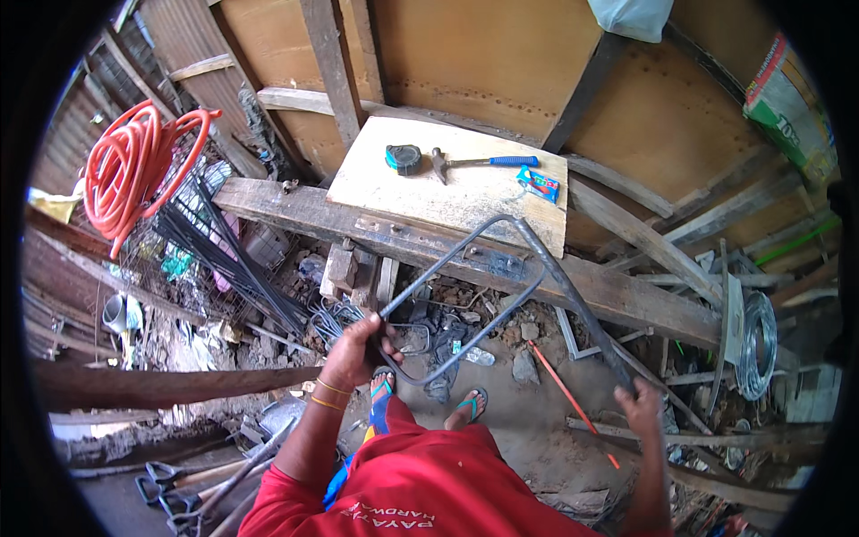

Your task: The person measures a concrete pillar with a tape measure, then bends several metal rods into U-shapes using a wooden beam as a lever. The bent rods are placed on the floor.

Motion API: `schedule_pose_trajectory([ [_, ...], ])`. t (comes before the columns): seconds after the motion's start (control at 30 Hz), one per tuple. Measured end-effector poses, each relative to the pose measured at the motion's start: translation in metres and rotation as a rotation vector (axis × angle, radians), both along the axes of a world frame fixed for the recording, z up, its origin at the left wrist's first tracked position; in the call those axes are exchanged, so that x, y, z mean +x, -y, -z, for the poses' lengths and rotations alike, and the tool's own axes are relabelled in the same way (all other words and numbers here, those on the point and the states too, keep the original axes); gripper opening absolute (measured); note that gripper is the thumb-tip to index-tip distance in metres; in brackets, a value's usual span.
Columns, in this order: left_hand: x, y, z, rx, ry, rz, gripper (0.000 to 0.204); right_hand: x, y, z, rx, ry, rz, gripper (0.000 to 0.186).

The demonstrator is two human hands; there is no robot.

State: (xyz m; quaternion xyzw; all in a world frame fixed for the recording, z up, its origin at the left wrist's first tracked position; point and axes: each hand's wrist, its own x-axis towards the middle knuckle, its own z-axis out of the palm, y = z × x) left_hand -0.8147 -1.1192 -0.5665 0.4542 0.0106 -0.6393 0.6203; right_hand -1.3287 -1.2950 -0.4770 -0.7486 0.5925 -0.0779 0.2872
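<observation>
My left hand point(364, 347) is closed round a bent steel rod point(438, 266), shaped like a rebar stirrup with several angled sides. The rod reaches over a thick wooden beam point(309, 208), where small metal pegs stand up. In my right hand point(639, 407) is the lower end of a long dark metal bar point(580, 306). Its upper end meets the bent rod above the beam; how they join is not clear. On a pale plywood board point(367, 188) beyond lie a tape measure point(403, 159), a blue-handled hammer point(483, 162) and a small blue packet point(539, 184).
Coiled orange hose point(134, 170) and a bundle of black rods point(234, 259) are at left. A wire coil point(758, 345) hangs at right. An orange-red rod point(573, 403) lies on the dirt floor among rubble. Shovel handles point(170, 488) lie lower left.
</observation>
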Motion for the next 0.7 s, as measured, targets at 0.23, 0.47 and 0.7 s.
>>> schedule_pose_trajectory([
  [0.23, -0.060, -0.009, 0.082, -0.038, -0.192, 0.063, 0.045, 0.043, 0.142, -0.051, -0.043, -0.382, -0.290, 0.040],
  [0.47, -0.104, 0.023, 0.123, 0.187, -0.154, -0.052, 0.039, 0.042, 0.207, -0.022, -0.241, -0.504, -0.418, 0.043],
  [0.7, -0.124, 0.026, 0.118, 0.096, -0.094, -0.048, 0.032, -0.132, 0.203, -0.002, -0.325, -0.568, -0.083, 0.040],
])
